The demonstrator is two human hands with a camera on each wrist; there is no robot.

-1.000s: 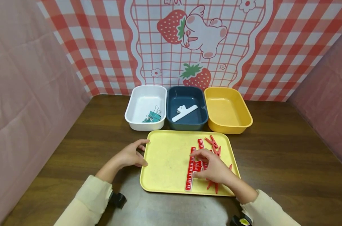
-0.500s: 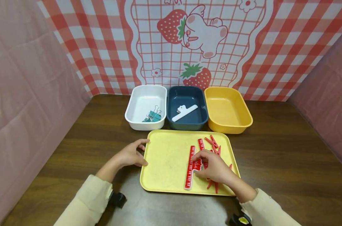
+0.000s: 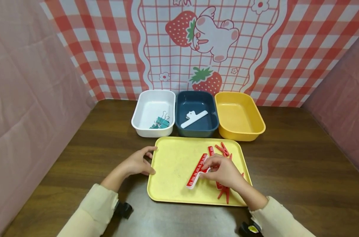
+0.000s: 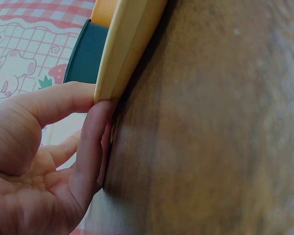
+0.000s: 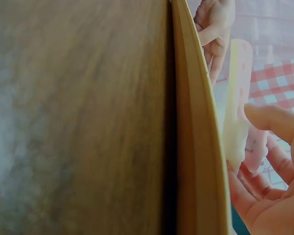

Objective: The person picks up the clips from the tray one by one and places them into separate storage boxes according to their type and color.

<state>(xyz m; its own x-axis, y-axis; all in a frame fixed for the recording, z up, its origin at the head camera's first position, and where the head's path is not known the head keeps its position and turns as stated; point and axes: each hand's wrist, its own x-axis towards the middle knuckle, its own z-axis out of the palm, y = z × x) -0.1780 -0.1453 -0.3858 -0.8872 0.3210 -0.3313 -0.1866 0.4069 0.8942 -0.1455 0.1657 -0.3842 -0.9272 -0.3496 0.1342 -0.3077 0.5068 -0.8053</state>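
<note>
My right hand (image 3: 225,172) pinches a long red clip with a piano-key print (image 3: 195,172) by its handle, over the pale yellow tray (image 3: 173,171). In the right wrist view the clip (image 5: 240,73) shows its whitish side above the tray rim. A second red piano-key clip (image 3: 210,150) lies on the tray, partly hidden behind my right hand. Several red clothespins (image 3: 222,149) lie around it at the tray's right side. My left hand (image 3: 136,163) holds the tray's left edge; in the left wrist view its fingers (image 4: 90,142) meet at the rim.
Behind the tray stand three bins side by side: white (image 3: 152,131) with teal binder clips (image 3: 160,122), dark blue (image 3: 197,132) with a white long clip (image 3: 194,119), and yellow (image 3: 240,135). A checked cloth (image 3: 108,49) hangs behind. The table (image 3: 295,158) is dark wood.
My right hand has closed on the red clip, which has lifted and turned, its near end swinging to the left. My left hand and the tray have stayed put.
</note>
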